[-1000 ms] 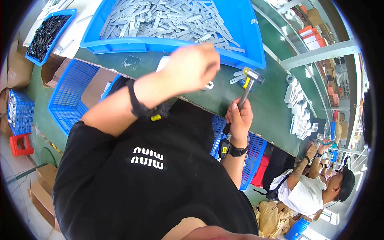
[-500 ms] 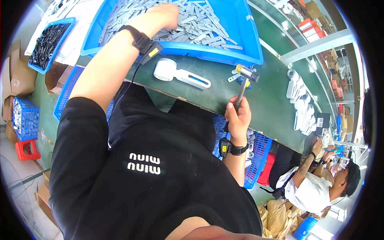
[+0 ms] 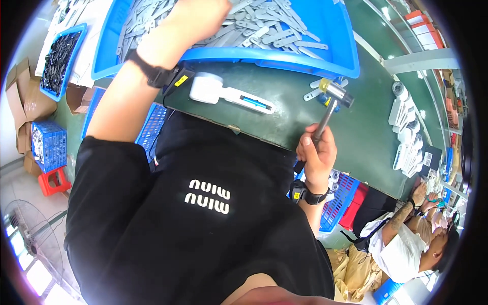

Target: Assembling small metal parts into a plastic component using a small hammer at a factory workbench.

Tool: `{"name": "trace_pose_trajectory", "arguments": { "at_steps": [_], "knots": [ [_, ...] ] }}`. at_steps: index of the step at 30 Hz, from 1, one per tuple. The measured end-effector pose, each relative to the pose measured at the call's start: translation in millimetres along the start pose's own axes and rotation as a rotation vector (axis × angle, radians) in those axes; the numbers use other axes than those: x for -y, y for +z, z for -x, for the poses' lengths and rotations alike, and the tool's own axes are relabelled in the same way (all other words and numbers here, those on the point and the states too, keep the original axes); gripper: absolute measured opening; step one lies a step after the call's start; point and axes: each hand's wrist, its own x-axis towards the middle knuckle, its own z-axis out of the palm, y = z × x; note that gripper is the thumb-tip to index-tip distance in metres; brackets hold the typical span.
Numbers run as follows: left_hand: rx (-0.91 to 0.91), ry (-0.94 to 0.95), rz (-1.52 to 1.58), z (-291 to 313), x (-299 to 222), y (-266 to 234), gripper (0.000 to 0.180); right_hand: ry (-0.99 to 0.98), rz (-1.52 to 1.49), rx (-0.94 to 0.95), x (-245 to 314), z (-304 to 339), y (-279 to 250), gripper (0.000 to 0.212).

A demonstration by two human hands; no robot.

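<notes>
Over the near wall of the blue tray (image 3: 284, 60), the left hand (image 3: 198, 20) is in among the grey flat strips (image 3: 264, 35)! A second ago it was a blur above the bench (image 3: 290, 91); now the white device (image 3: 232, 96) lies uncovered there, just in front of the tray, its handle pointing right. So attention, it seems, has switched from device to strips. That forearm slants forward and rightward, wrist above the tray's rim; its fingers are hidden, so no telling whether they pinch anything. And the right hand (image 3: 317, 152)? Holding steady, fingers curled round the hammer (image 3: 328, 114), forearm coming up from below, hammer head raised and leaning right, well apart from the device.
</notes>
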Motion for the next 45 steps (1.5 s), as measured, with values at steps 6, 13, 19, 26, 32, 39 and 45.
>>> {"name": "trace_pose_trajectory", "arguments": {
  "at_steps": [6, 13, 19, 26, 32, 39, 45],
  "knots": [
    [0.166, -0.191, -0.079, -6.1, -7.6, 0.8, 0.012, 0.043, -0.054, 0.006, 3.8, -1.9, -3.5, 0.019],
    [-0.071, -0.309, -0.019, 8.4, -2.9, -0.4, 0.011, -0.017, -0.073, 0.021, -3.4, 5.2, -6.6, 0.018],
    [-0.401, -0.242, 0.611, 60.9, 7.0, -21.1, 0.019, -0.140, 0.026, -0.075, -14.9, 16.9, 0.4, 0.012],
    [-0.161, -0.099, 1.435, 128.3, -80.7, -30.1, 0.017, -0.217, 0.108, -0.049, 4.8, 15.5, 50.0, 0.033],
    [-0.158, 0.091, 1.192, 133.4, -88.4, 0.6, 0.016, -0.130, -0.135, -0.119, 11.8, -2.3, 93.9, 0.024],
    [-0.361, 0.201, 0.550, 131.8, -86.7, 21.8, 0.058, -0.093, 0.165, -0.324, 14.5, -14.7, 95.8, 0.016],
    [-0.311, 0.122, 0.571, 134.9, -81.5, 36.5, 0.049, 0.003, 0.256, -0.258, 19.2, -32.7, 101.4, 0.015]
  ]
}}
